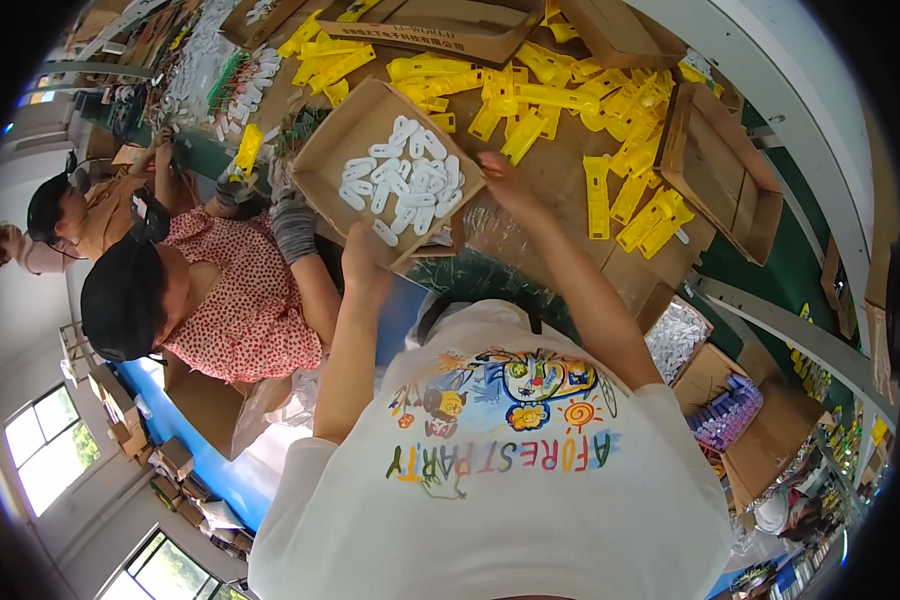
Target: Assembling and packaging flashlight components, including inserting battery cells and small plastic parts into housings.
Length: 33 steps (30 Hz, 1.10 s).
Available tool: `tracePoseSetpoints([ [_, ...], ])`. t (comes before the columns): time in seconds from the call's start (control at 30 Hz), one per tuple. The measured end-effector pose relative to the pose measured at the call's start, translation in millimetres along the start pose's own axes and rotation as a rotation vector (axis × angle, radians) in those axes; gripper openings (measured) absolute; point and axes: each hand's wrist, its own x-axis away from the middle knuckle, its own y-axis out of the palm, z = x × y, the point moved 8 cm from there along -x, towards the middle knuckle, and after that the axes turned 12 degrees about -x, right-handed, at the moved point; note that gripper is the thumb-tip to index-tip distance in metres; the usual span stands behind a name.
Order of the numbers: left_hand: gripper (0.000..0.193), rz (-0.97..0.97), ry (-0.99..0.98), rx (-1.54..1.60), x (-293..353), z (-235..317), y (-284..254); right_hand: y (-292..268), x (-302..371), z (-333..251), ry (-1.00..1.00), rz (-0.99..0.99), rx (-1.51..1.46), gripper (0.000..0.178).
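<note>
A shallow cardboard tray [322,150] is tilted in front of me, with several small white oval plastic parts [425,180] lying loose inside. At its near corner, my left hand [367,265] is closed on the rim, the fingers partly hidden by the wall. My right hand [507,185] grips the right corner, slightly blurred. Beyond the tray, many yellow plastic casings [540,95] are heaped over the cardboard-covered table. A few more yellow casings [655,220] lie to the right of my right forearm.
Close on my left, a co-worker in a spotted top wears grey gloves [292,228]; one gloved hand is by a yellow casing [249,150]. An empty cardboard tray [760,205] leans at right. Boxes of clear parts [676,338] and purple items [727,412] stand lower right.
</note>
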Motion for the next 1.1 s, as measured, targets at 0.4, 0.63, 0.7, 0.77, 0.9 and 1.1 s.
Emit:
tracePoseSetpoints([
  [0.4,0.036,-0.134,-0.091,-0.450,-30.1,-81.1,41.2,-64.7,126.0,-96.0,0.200,0.185,-0.118,0.067],
  [0.63,0.026,0.060,0.467,-0.739,-35.5,-60.3,-18.3,-83.5,129.4,-165.8,0.062,0.181,-0.185,0.071],
  [0.7,0.024,0.058,0.461,-0.756,-49.1,-69.0,-32.4,-93.2,134.4,-178.9,0.086,0.252,-0.164,0.061],
  [0.77,0.023,0.012,0.435,-0.763,-43.8,-65.5,-15.6,-108.1,144.4,-195.7,0.042,0.263,0.003,0.056],
  [0.9,0.025,-0.198,0.383,-0.751,-31.8,-90.5,39.3,-137.2,175.1,-201.9,0.037,0.253,0.378,0.045],
  [1.1,0.054,-0.582,0.015,-0.914,-3.6,-174.4,106.6,-140.1,221.4,-214.9,0.099,0.255,0.599,0.040],
])
